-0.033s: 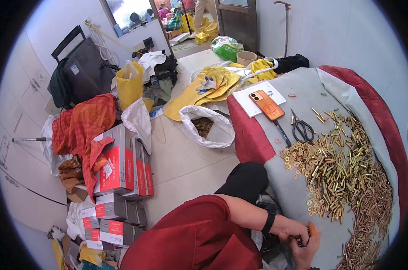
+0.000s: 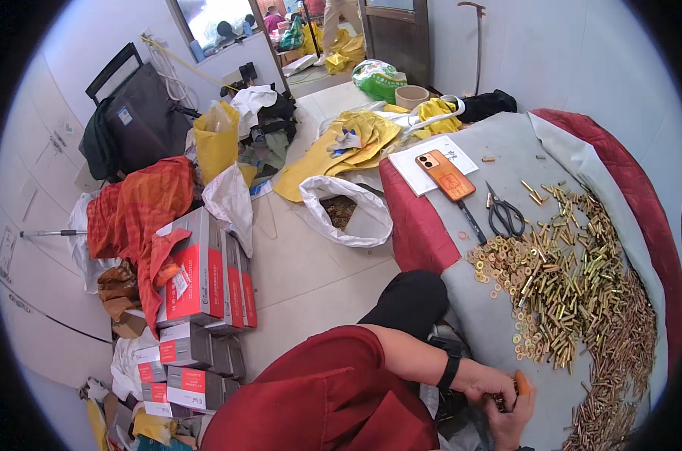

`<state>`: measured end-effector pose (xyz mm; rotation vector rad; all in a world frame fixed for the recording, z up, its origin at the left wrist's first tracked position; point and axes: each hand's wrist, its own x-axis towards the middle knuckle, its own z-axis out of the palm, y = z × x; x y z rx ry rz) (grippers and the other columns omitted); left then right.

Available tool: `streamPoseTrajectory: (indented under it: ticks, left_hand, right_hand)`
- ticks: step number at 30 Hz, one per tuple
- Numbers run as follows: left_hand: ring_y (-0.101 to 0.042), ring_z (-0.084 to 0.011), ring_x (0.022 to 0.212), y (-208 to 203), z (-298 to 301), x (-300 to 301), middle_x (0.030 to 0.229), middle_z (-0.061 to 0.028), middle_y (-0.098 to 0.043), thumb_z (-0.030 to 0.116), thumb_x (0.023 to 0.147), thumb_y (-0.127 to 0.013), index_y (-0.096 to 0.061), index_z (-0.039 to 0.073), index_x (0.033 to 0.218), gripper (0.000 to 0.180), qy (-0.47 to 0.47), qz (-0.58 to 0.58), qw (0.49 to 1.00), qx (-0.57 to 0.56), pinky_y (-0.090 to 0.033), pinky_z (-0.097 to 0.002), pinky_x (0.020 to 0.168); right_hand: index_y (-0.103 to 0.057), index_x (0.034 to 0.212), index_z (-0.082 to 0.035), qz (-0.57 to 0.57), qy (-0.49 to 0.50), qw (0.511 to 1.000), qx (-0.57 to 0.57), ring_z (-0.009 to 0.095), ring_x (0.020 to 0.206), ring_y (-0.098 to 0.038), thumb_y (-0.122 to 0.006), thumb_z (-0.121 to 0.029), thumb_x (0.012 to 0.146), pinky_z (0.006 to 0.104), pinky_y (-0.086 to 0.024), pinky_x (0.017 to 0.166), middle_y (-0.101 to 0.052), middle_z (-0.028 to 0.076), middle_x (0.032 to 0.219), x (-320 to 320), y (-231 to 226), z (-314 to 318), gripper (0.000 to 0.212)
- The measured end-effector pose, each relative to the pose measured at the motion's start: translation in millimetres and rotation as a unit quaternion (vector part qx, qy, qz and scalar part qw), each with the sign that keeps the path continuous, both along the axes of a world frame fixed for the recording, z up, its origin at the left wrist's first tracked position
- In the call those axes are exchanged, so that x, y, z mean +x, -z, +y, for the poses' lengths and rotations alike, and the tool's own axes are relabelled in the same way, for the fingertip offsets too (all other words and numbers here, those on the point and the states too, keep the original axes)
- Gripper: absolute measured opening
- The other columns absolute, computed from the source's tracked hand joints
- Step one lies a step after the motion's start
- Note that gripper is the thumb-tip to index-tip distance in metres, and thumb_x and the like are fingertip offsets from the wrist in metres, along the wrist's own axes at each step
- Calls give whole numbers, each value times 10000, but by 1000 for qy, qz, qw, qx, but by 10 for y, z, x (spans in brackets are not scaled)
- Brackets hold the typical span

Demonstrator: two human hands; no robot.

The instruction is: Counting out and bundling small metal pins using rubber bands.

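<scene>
Small metal parts in hand; loose stock spread on the worktop

Hands: The left hand (image 2: 482,379) and right hand (image 2: 512,421) meet at the near edge of the grey-covered worktop (image 2: 461,293). The right hand is curled around small metal parts (image 2: 500,403), with an orange cover at one fingertip. The left fingertips reach into that grasp; whether they pinch a part cannot be told.

Orientation: The held parts are mostly hidden by the fingers. Their long axis and pointing direction cannot be determined.

Loose stock: Slender coppery rods (image 2: 611,376) lie heaped to the right of the hands. Beyond them, thicker gold cylinders (image 2: 570,301) lie flat, long axes in mixed directions. Washers (image 2: 502,259) adjoin the cylinders on the left, mostly flat and partly overlapping.

Progress: Handling of the held parts appears to be under way. Judging by the spread, a large quantity of loose pieces is left. No finished piece can be identified on the worktop.

Surroundings: Black scissors (image 2: 497,201) lie just past the washers; an orange phone (image 2: 447,177) lies farther off. On the floor, an open white sack (image 2: 378,229) contains brownish material (image 2: 337,213); whether this is completed output or supply cannot be told.
</scene>
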<state>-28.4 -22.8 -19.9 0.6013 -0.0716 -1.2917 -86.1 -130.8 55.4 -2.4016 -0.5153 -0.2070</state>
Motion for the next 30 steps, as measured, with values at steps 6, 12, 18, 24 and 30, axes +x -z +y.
streamPoseTrajectory:
  ticks: [6, 12, 18, 24, 30]
  left_hand:
    - [-518, -125, 592, -154, 73, -41, 677, -20, -568, 16, 619, -624, -608, 33, 764, 146, -54, -138, 987, 66, -396, -272, 486]
    - [-536, -160, 534, -147, 81, 14, 630, -56, -579, 11, 613, -621, -603, 27, 637, 34, -30, -131, 981, 142, -421, -279, 460]
    - [-554, -159, 539, -153, 101, 8, 624, -53, -606, 20, 628, -635, -624, 34, 650, 29, -33, -60, 995, 78, -442, -291, 488]
    - [-575, -169, 574, -212, 124, 22, 660, -71, -628, 18, 648, -632, -627, 33, 663, 22, -19, -36, 999, 31, -464, -287, 540]
    - [-576, -187, 582, -120, 59, -6, 665, -103, -620, 1, 643, -618, -614, -6, 656, 16, -1, -4, 1000, 0, -464, -294, 533]
  right_hand:
    - [-489, 1219, 28, 23, -15, 1000, -13, 373, 989, -529, -785, -210, 683, 407, -437, 844, -551, 218, 1084, 0, 1, 1, 656]
    - [-374, 1281, 73, -2, 15, 1000, 7, 386, 1087, -480, -854, -176, 457, 424, -380, 943, -461, 220, 1196, -31, 105, -46, 986]
    - [-437, 1230, 60, 30, -11, 1000, -1, 368, 1037, -509, -821, -93, 503, 406, -411, 899, -500, 205, 1128, -15, 172, -99, 837]
    - [-481, 1195, 48, -22, 8, 1000, 6, 353, 1004, -529, -791, -52, 525, 395, -427, 876, -515, 195, 1096, -13, 126, -68, 744]
    - [-472, 1207, 50, -23, 1, 1000, 5, 356, 1021, -524, -777, -54, 542, 394, -421, 885, -510, 196, 1108, -35, 93, -65, 739]
